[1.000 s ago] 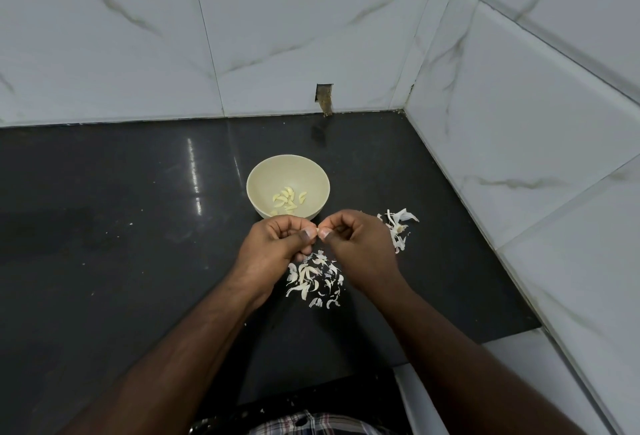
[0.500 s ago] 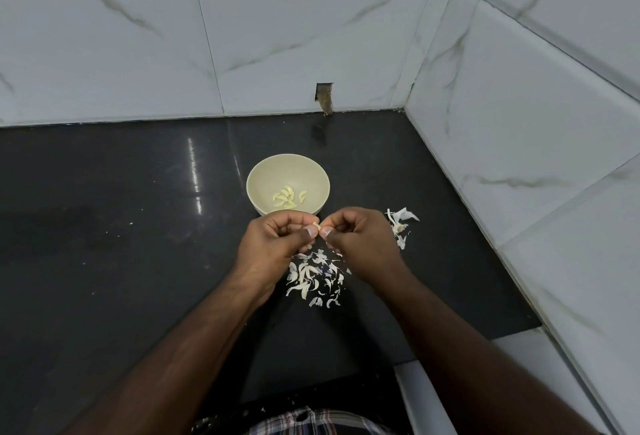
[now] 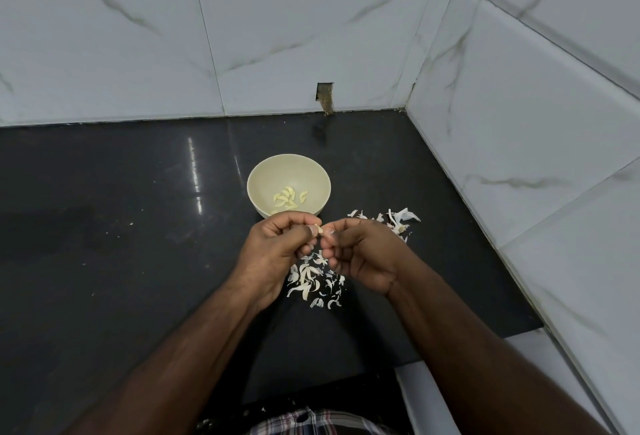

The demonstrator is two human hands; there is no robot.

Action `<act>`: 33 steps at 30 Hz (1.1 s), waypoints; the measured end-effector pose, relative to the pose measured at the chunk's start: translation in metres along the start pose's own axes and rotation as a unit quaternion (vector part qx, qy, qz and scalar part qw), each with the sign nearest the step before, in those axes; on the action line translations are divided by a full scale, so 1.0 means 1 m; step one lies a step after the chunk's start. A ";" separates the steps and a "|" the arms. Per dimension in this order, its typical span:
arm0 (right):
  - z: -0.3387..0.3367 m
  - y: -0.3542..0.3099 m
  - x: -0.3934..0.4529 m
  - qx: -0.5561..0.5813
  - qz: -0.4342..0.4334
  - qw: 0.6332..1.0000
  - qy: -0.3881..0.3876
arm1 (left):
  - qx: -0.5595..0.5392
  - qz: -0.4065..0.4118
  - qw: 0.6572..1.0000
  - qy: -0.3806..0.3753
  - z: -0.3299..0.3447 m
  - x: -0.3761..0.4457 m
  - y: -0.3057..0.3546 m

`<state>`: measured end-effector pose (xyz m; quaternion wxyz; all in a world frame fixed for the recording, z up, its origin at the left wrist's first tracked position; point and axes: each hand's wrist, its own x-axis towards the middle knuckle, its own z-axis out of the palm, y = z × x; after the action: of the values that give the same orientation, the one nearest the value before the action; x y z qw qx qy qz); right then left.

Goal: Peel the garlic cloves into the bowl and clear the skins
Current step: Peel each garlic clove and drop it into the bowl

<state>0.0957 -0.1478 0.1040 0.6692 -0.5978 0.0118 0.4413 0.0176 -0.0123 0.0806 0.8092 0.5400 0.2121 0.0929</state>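
Our fingers are curled on both sides: the left hand (image 3: 273, 251) and the right hand (image 3: 367, 254) meet at the fingertips, pinching one small garlic clove (image 3: 321, 230) between them, just in front of the cream bowl (image 3: 263, 171) of peeled cloves (image 3: 289, 198). Under our hands we see loose skins (image 3: 313, 278) on the black counter (image 3: 104, 226), and more skins (image 3: 398, 219) lie to the right

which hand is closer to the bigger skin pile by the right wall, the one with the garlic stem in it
The right hand. Its knuckles sit right against that skin pile, covering the pile's near edge. The left hand is on the far side of the right hand, in front of the bowl.
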 end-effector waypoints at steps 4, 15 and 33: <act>0.001 0.007 0.002 -0.008 -0.045 0.999 0.018 | 0.036 0.028 0.999 0.013 -0.004 0.003 -0.004; 0.002 0.007 0.004 -0.121 -0.164 0.976 0.078 | 0.156 0.086 0.984 0.028 -0.002 0.005 -0.007; -0.006 0.007 0.015 -0.209 -0.219 0.951 0.060 | 0.174 0.078 0.981 0.036 -0.004 0.006 -0.003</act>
<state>0.1037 -0.1448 0.0884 0.6074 -0.7377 -0.1712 0.2400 0.0214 -0.0079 0.0751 0.6852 0.6835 0.2111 0.1368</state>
